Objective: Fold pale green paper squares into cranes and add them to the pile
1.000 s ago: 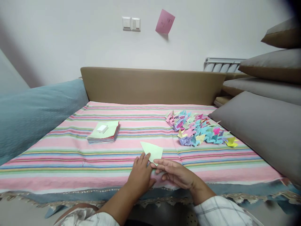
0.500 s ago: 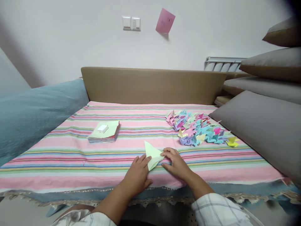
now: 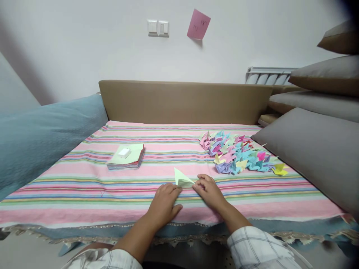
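Note:
A pale green sheet of origami paper [image 3: 183,180] lies on the striped cloth, folded, with one point standing up at its left. At its lower left edge, the fingertips of my left hand [image 3: 165,201] press down on the paper; the thumb is spread apart below. My right hand [image 3: 209,192] pinches the paper's right corner between thumb and fingers. Its underside and the edges beneath my fingertips are hidden.
Many folded paper cranes [image 3: 238,153] in several colours lie crowded at the right. A stack of paper squares [image 3: 126,160] sits at left, a small white object [image 3: 124,152] on top. Grey cushions [image 3: 314,142] border the right, a blue covered armrest [image 3: 50,130] the left.
The lower flap of the green paper has been folded upward, so it looks narrower. My right fingers have closed on its right corner. The view has shifted slightly.

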`<state>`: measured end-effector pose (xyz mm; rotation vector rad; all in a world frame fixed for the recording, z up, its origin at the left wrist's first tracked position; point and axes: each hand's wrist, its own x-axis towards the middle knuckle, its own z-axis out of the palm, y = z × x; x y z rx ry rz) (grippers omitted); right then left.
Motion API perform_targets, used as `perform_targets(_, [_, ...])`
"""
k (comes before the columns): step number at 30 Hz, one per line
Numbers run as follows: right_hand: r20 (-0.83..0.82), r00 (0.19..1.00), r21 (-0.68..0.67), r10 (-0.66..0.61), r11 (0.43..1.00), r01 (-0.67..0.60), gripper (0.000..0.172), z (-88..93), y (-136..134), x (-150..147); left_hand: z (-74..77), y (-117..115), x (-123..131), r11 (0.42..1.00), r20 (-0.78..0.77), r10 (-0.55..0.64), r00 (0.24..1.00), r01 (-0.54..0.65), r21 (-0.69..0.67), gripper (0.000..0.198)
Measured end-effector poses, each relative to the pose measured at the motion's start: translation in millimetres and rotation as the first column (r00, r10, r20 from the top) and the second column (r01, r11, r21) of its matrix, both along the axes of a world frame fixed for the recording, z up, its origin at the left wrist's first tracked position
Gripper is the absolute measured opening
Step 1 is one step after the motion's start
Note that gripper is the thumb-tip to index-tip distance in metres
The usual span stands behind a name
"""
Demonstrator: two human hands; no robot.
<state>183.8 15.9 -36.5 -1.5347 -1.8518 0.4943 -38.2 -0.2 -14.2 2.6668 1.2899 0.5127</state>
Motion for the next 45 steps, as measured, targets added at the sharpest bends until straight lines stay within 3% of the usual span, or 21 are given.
perform_targets(8, [0.042,0.995,0.017,-0.096,0.995,0.095,0.025,0.0,6.5,-6.6,-2.6,3.0,6.1,0.997,0.02,0.078,0.997,-0.078,0.009,0.051])
perform_targets(23, [0.144,0.979,0.072,-0.142,0.989,0.133,0.023,-3.2,10.9,-10.4,-1.9,1.7,8.3,0.988,-0.03,0.142,0.989,-0.14,0.067,0.05])
perform_targets(32, [0.14,0.982,0.076,-0.13,0.99,0.12,0.023,-3.8,12.3,-9.4,-1.1,15.2,11.7,0.99,-0.075,0.066,0.995,-0.056,0.126,0.043])
perform_targets(45, [0.168,0.976,0.077,-0.138,0.989,0.126,0.024,-1.6,11.7,-11.0,-8.7,25.1,17.1,0.986,-0.04,0.115,0.993,-0.11,0.122,0.034])
